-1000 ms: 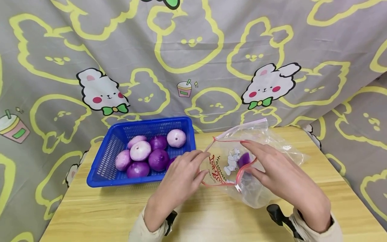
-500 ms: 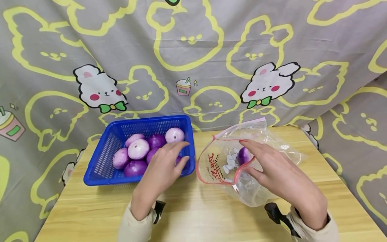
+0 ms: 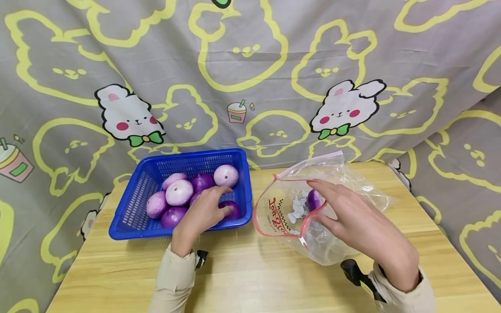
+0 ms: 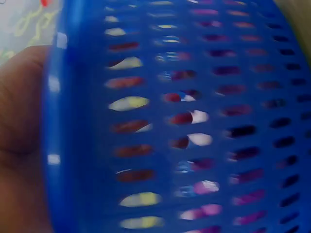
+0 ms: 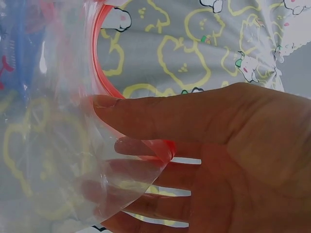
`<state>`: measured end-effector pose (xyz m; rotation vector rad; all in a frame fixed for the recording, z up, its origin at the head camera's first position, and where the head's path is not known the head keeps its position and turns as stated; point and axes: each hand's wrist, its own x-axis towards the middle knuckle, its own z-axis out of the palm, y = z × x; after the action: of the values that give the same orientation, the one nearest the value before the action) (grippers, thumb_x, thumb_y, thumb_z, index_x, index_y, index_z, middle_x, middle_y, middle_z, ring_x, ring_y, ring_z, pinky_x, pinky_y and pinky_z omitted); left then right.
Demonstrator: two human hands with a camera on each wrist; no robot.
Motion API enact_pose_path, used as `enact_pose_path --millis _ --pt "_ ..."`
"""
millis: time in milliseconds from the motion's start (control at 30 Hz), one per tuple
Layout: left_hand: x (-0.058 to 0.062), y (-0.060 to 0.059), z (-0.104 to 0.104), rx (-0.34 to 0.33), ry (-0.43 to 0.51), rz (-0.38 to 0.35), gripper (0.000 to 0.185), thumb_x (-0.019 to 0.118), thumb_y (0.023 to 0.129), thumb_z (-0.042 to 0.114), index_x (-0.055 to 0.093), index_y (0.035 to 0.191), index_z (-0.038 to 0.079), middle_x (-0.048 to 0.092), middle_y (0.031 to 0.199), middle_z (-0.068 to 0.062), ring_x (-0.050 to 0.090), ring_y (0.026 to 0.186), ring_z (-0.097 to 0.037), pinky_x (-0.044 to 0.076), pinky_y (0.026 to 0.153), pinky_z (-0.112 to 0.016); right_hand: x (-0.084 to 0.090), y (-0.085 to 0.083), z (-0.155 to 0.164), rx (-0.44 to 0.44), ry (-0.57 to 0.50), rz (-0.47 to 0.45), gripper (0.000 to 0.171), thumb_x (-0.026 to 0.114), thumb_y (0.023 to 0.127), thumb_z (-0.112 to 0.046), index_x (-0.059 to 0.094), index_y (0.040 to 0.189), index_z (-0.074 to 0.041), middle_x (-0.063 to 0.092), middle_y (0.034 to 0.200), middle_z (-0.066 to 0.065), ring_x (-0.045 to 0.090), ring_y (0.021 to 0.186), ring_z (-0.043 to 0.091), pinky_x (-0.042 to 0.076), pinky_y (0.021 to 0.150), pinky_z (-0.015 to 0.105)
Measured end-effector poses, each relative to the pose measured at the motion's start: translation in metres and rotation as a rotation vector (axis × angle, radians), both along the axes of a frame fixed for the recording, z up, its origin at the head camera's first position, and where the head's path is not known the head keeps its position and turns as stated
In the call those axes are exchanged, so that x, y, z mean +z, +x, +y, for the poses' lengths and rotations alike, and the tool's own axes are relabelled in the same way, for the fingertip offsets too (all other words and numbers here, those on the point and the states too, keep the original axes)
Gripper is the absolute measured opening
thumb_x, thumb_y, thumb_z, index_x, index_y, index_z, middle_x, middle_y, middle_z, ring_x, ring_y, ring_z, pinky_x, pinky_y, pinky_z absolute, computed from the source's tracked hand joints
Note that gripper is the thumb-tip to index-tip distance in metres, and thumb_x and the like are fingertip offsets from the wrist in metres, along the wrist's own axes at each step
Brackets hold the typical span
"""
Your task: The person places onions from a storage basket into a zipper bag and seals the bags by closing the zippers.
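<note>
Left hand (image 3: 200, 214) in blue basket (image 3: 133, 217) on onions (image 3: 179, 193) — right hand (image 3: 362, 226) holding bag (image 3: 282, 208).

From my remote seat I see a pale wooden surface (image 3: 250, 278) filling the lower part of the head view, its grain running left to right. Behind it hangs a grey cloth backdrop (image 3: 250, 65) that fills the upper frame and drapes down both sides, printed with yellow bear outlines, white rabbits with green bows and small drink cups. The light is even and soft, with faint shadows.
</note>
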<state>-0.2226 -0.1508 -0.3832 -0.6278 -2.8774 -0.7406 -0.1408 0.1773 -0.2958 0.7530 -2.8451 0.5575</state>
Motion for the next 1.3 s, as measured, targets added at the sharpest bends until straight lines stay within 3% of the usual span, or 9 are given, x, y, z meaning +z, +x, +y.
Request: enact_pose_path --millis 167,333,500,700,1033,1300 --pt "-0.012 -0.009 -0.005 -0.024 0.002 -0.036 0.038 0.080 0.084 0.016 0.067 0.116 0.002 0.069 0.115 -0.018 0.065 0.109 -0.031 0.051 0.093 -0.047 -0.001 0.000 0.001 0.000 0.000 0.007 0.063 0.075 0.090 -0.025 0.049 0.144 -0.005 0.054 0.144 0.010 0.050 0.132 0.034 0.040 0.106 0.054" --pt "-0.017 -0.011 -0.006 -0.060 0.029 -0.051 0.037 0.078 0.085 0.013 0.066 0.117 -0.001 0.069 0.114 -0.019 0.065 0.109 -0.033 0.051 0.093 -0.047 -0.001 0.000 0.002 0.000 -0.002 0.010 0.062 0.074 0.091 -0.025 0.049 0.145 -0.007 0.053 0.144 0.009 0.050 0.132 0.034 0.041 0.106 0.054" --pt "-0.021 -0.013 -0.007 -0.110 0.045 -0.121 0.038 0.076 0.087 0.015 0.065 0.121 -0.001 0.069 0.118 -0.017 0.064 0.110 -0.031 0.050 0.095 -0.046 0.000 0.001 0.003 -0.001 -0.007 0.016 0.063 0.074 0.091 -0.026 0.049 0.145 -0.007 0.054 0.144 0.009 0.051 0.131 0.033 0.041 0.106 0.054" --pt "-0.023 -0.014 -0.009 -0.121 0.059 -0.171 0.043 0.076 0.088 0.017 0.064 0.125 -0.001 0.067 0.123 -0.016 0.062 0.116 -0.031 0.048 0.099 -0.046 0.000 0.001 0.003 0.013 -0.005 0.037 0.062 0.075 0.091 -0.025 0.049 0.144 -0.007 0.056 0.142 0.007 0.054 0.128 0.031 0.044 0.103 0.053" --pt "-0.030 -0.014 -0.004 -0.121 0.105 -0.112 0.041 0.080 0.082 0.011 0.067 0.120 0.002 0.070 0.116 -0.016 0.067 0.107 -0.027 0.052 0.093 -0.043 -0.009 -0.003 0.002 0.011 0.017 0.018 0.060 0.076 0.087 -0.012 0.051 0.141 -0.003 0.060 0.135 0.011 0.059 0.120 0.031 0.048 0.098 0.051" --pt "-0.023 -0.012 -0.005 -0.054 0.061 -0.077 0.046 0.084 0.079 0.015 0.068 0.119 0.002 0.071 0.115 -0.015 0.062 0.108 -0.036 0.047 0.096 -0.049 -0.008 -0.004 0.008 0.022 0.060 0.005 0.066 0.080 0.083 -0.012 0.051 0.141 -0.001 0.056 0.140 0.013 0.056 0.124 0.034 0.047 0.099 0.053"
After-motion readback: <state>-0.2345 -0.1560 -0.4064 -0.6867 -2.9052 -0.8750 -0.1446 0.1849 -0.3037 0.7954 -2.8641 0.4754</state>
